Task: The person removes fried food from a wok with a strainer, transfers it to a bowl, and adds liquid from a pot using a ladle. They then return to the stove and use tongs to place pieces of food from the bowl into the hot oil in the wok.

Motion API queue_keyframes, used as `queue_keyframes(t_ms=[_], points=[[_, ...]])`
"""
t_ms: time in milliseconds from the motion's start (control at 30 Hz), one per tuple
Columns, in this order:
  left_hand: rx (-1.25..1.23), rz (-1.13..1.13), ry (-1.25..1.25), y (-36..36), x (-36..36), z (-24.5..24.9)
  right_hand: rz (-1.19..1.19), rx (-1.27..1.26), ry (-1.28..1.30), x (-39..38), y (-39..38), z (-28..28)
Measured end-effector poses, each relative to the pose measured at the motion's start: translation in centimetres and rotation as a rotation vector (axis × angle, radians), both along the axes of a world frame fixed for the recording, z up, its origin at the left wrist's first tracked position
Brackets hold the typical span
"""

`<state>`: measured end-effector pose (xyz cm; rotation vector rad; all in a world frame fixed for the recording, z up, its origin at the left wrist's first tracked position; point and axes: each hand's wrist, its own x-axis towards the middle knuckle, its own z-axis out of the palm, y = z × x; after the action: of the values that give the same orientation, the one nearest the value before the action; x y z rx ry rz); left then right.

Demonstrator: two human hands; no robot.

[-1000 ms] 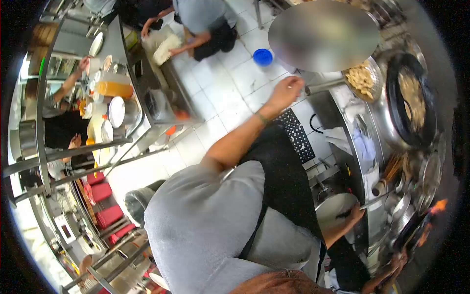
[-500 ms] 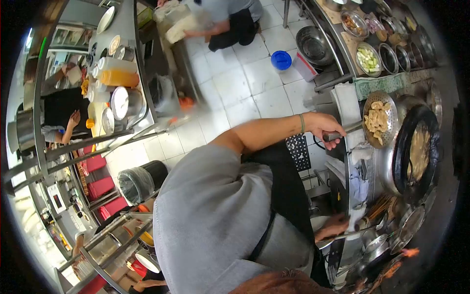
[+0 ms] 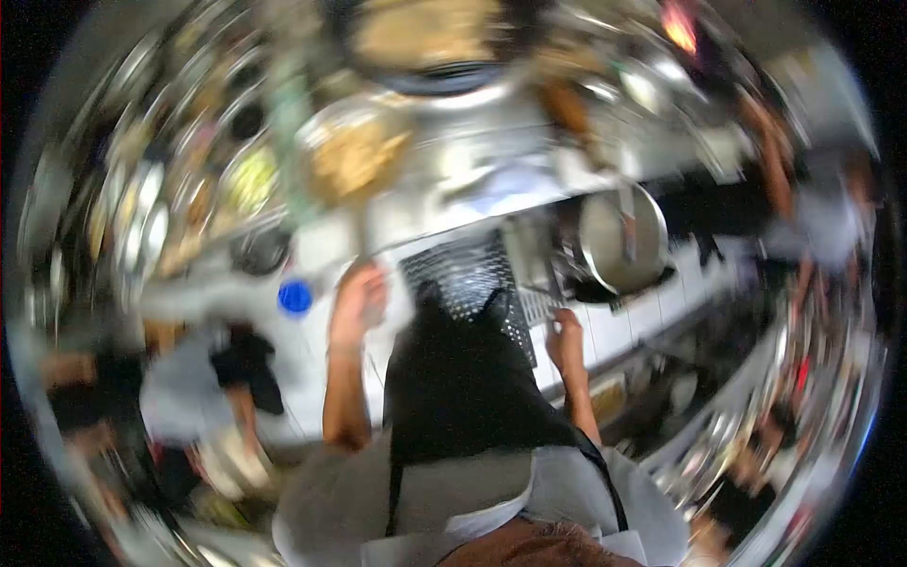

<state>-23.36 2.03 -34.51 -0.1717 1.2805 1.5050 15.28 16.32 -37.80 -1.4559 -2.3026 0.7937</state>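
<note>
My left hand [image 3: 359, 298] is closed around the handle of a perforated strainer [image 3: 362, 227]. Pale golden cooked pieces [image 3: 354, 159] lie in its bowl, beside the rim of a black wok [image 3: 444, 80]. Brownish, bubbly-looking contents [image 3: 425, 33] fill the wok. My right hand [image 3: 567, 338] grips the thin handle of a long utensil [image 3: 552, 281]; blur hides what its far end is. Just to the right of that handle is a large round pot [image 3: 588, 248] with a light interior and something upright inside it.
A bowl of chopped green vegetables [image 3: 252, 180] stands among several metal bowls on the left. A blue-topped container [image 3: 295, 297] is on the floor. A flame [image 3: 678, 26] burns at the upper right. One person [image 3: 189, 378] crouches at lower left; another [image 3: 817, 222] stands at right.
My view has swung round to face the stove, blurring everything. The strainer stays in my left hand near the wok. My right hand has come into clearer view beside the large pot.
</note>
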Motion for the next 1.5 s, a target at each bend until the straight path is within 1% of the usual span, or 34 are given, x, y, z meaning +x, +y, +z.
queue_keyframes(t_ms=[33, 67, 100, 133, 167, 200, 233, 267, 300, 333, 367, 400, 433, 500, 533, 567, 633, 667, 700, 767, 800, 900, 933, 1000, 1033, 1067, 1133, 1167, 1200, 1267, 1300, 1367, 1433, 1500], points=[[-0.028, 0.023, 0.045, -0.3, 0.1, 0.7, 0.001, 0.060, -0.003, 1.4, -0.9, -0.1], [-0.123, -0.006, 0.096, -0.2, -0.3, 1.2, -0.078, -0.016, -0.028, 2.3, -1.8, -0.4], [-0.192, -0.008, 0.133, -0.3, -0.7, 1.5, -0.137, -0.170, -0.171, 3.2, -2.7, 0.2], [-0.083, -0.082, 0.181, -1.4, -2.2, 0.5, -0.155, -0.160, -0.166, 5.0, -4.1, -2.3], [-0.105, 0.050, 0.292, 0.3, 0.2, 4.6, -0.203, -0.245, -0.224, 4.8, -4.7, -0.9], [-0.189, 0.082, 0.285, 1.0, 0.3, 4.8, -0.269, -0.186, -0.181, 5.8, -5.2, -2.2], [-0.092, 0.042, 0.276, 1.0, -0.6, 4.9, -0.220, -0.094, -0.143, 6.9, -6.1, -4.4], [0.007, 0.002, 0.261, 0.8, -1.4, 5.1, -0.272, -0.167, -0.188, 7.2, -6.9, -4.5], [0.151, -0.062, 0.135, 1.0, -3.1, 4.2, -0.307, -0.247, -0.228, 7.3, -7.1, -4.9], [0.244, -0.125, 0.065, 0.3, -4.7, 2.8, -0.320, -0.283, -0.213, 7.7, -7.8, -5.6], [0.225, -0.155, 0.134, 0.0, -5.5, 2.2, -0.324, -0.317, -0.198, 7.9, -8.4, -6.5], [0.213, -0.158, 0.113, -0.2, -5.5, 2.5, -0.321, -0.351, -0.181, 8.3, -9.0, -7.3], [0.215, -0.150, 0.095, -1.6, -4.6, 3.2, -0.328, -0.337, -0.182, 8.8, -10.4, -8.0], [0.177, -0.220, 0.191, -2.4, -2.0, 5.6, -0.334, -0.330, -0.187, 9.9, -11.7, -8.9], [0.159, -0.245, 0.240, -2.7, -0.9, 6.3, -0.350, -0.416, -0.125, 10.6, -12.2, -9.9], [0.162, -0.324, 0.188, -3.3, -1.0, 6.3, -0.341, -0.419, -0.122, 11.2, -12.8, -10.7], [0.167, -0.482, 0.081, -4.9, -2.7, 4.5, -0.324, -0.421, -0.123, 13.0, -14.1, -11.6], [0.210, -0.595, 0.084, -5.5, -3.5, 2.7, -0.385, -0.373, -0.041, 14.0, -15.0, -10.1], [0.192, -0.655, 0.062, -5.7, -1.1, 3.7, -0.406, -0.353, -0.037, 15.4, -15.8, -10.0], [0.159, -0.788, 0.019, -6.3, 6.5, 6.6, -0.461, -0.309, -0.028, 18.6, -17.0, -10.2], [0.148, -0.871, 0.043, -5.9, 9.1, 6.5, -0.510, -0.304, -0.009, 20.4, -17.5, -7.3], [0.041, -0.791, 0.106, -6.4, 13.8, -0.4, -0.752, -0.060, 0.067, 26.2, -20.7, -6.7], [-0.027, -0.827, 0.127, -5.5, 15.9, -2.0, -0.868, 0.047, 0.127, 28.0, -21.7, -5.5], [-0.212, -1.009, 0.184, -2.8, 20.2, -4.7, -1.061, 0.152, 0.220, 31.9, -23.8, 0.3], [-0.303, -1.112, 0.221, -1.6, 22.3, -6.1, -1.112, 0.313, 0.183, 34.4, -25.4, 0.8], [-0.374, -1.213, 0.260, -0.4, 24.1, -7.2, -1.207, 0.539, 0.168, 36.2, -27.0, 5.5], [-0.469, -1.371, 0.352, 1.4, 27.2, -8.1, -1.575, 0.823, 0.109, 39.2, -30.2, 10.5], [-0.496, -1.433, 0.398, 2.3, 28.9, -7.9, -1.665, 0.887, -0.207, 40.9, -32.9, 13.1], [-0.482, -1.479, 0.436, 2.8, 30.3, -6.9, -1.809, 1.038, -0.252, 42.7, -35.2, 13.9], [-0.347, -1.562, 0.449, 3.9, 34.0, -3.4, -2.070, 1.194, -0.774, 44.9, -38.7, 18.6], [-0.051, -1.633, 0.350, 3.6, 36.2, 0.1, -2.103, 1.270, -0.766, 46.1, -39.8, 18.9], [0.044, -1.689, 0.118, 5.2, 40.1, 2.5, -2.141, 1.426, -0.725, 48.3, -40.9, 19.0], [0.026, -1.646, 0.026, 5.8, 45.7, 6.1, -2.145, 1.316, -0.804, 48.9, -41.1, 18.6], [0.051, -1.780, -0.033, 7.8, 49.9, 6.6, -2.134, 1.502, -0.659, 48.5, -42.5, 18.1]])
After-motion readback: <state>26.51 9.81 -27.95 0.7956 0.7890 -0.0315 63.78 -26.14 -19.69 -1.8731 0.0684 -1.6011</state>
